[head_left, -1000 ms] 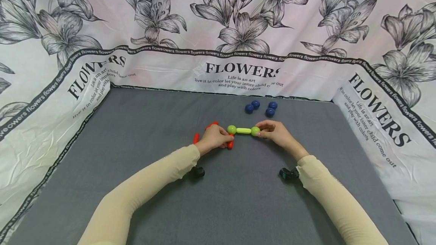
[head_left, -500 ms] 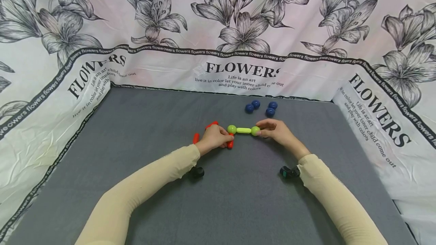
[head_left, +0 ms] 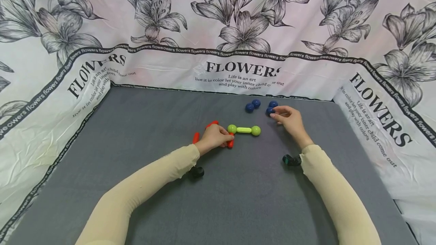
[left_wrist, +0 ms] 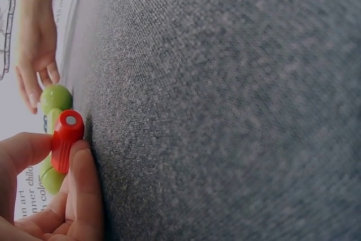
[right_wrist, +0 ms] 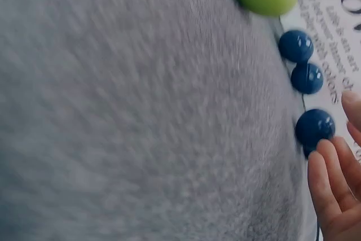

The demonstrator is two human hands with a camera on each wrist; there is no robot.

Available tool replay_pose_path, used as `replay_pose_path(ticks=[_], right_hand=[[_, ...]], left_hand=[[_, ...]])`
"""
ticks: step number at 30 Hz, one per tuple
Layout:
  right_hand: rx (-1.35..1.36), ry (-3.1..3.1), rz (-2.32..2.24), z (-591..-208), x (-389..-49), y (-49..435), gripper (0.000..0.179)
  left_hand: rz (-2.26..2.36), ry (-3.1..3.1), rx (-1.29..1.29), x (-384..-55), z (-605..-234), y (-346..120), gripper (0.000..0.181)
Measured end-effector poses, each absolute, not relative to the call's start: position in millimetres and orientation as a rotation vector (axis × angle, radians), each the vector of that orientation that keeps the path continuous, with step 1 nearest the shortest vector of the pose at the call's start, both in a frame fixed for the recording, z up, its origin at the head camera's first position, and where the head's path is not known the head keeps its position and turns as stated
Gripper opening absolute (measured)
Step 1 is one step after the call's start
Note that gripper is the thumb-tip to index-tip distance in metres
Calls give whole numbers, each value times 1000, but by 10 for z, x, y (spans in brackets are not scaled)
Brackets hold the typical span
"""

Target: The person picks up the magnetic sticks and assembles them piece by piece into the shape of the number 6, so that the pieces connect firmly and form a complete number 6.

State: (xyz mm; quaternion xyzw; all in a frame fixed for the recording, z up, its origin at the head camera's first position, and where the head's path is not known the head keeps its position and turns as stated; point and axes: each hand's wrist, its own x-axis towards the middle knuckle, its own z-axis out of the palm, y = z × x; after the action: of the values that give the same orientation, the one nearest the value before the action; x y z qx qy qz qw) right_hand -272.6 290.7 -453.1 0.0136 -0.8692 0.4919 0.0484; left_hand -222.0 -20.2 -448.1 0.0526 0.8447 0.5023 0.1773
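Note:
My left hand (head_left: 212,138) pinches a short red magnetic rod (left_wrist: 68,142) between thumb and finger. In the left wrist view a pale metal disc shows in the rod's end. The rod's far end meets a green ball (head_left: 232,129). A yellow-green rod (head_left: 243,130) joins that ball to a second green ball (head_left: 256,131), and this dumbbell shape lies on the table. My right hand (head_left: 290,122) is at a blue ball (right_wrist: 315,128), fingers beside it and thumb apart from it in the right wrist view. Another blue ball (head_left: 273,104) sits right behind.
Two more blue balls (head_left: 249,107) lie to the left of that pair, near the back of the grey table (head_left: 221,199). Red rods (head_left: 196,138) show beside and behind my left hand. A flower-printed cloth (head_left: 163,67) hangs along the table's back.
My right hand has let go of the right green ball and moved back and to the right, up to the blue balls. The left hand keeps its place on the red rod.

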Motion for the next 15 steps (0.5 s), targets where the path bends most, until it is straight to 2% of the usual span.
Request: replay_pose_path(ticks=[15], right_hand=[[-63, -2719, 1276, -4571, -2920, 2890, 45]], left_hand=[[1419, 2349, 124, -2252, -4487, -225, 22]])
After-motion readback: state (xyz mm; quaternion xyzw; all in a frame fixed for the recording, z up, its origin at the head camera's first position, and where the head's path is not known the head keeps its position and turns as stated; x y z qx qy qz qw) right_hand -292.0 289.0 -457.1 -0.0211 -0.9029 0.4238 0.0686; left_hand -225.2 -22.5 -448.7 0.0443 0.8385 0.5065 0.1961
